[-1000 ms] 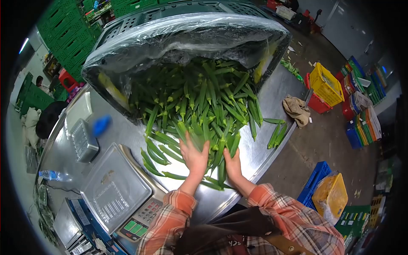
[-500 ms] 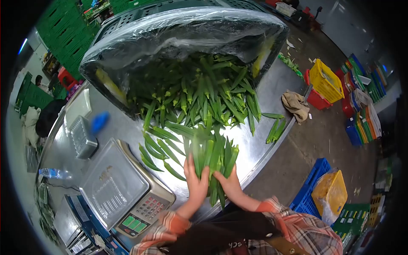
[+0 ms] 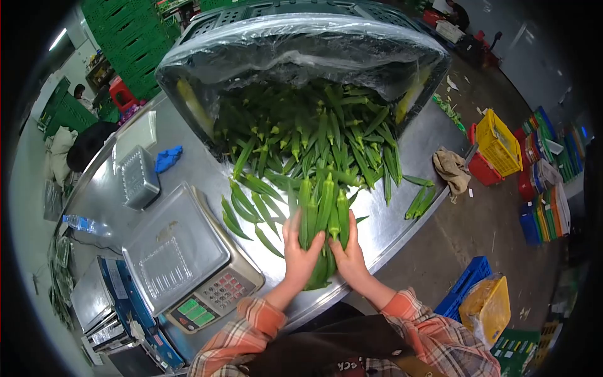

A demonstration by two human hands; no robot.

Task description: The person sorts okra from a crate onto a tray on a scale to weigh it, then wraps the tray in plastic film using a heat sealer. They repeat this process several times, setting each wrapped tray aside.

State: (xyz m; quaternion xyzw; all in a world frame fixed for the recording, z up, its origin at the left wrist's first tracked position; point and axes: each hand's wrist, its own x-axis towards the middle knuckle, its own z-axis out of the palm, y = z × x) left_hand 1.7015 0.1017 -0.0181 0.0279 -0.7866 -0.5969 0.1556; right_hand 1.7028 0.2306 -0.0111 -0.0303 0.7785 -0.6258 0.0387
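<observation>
At the tabletop (image 3: 392,217) edge, your left hand (image 3: 300,254) and right hand (image 3: 350,259) clasp one gathered okra bunch (image 3: 323,213); heap (image 3: 314,135) beyond lies loose

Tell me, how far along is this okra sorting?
It looks early. One bunch is gathered, clasped between the left hand and right hand at the table edge. The big pile spilling from the crate is unsorted, and the box on the scale holds no okra.

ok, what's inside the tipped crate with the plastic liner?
Okra pods heaped in the crate, spilling onto the steel table. The liner hides the rear, so the pile's depth cannot be seen.
</observation>
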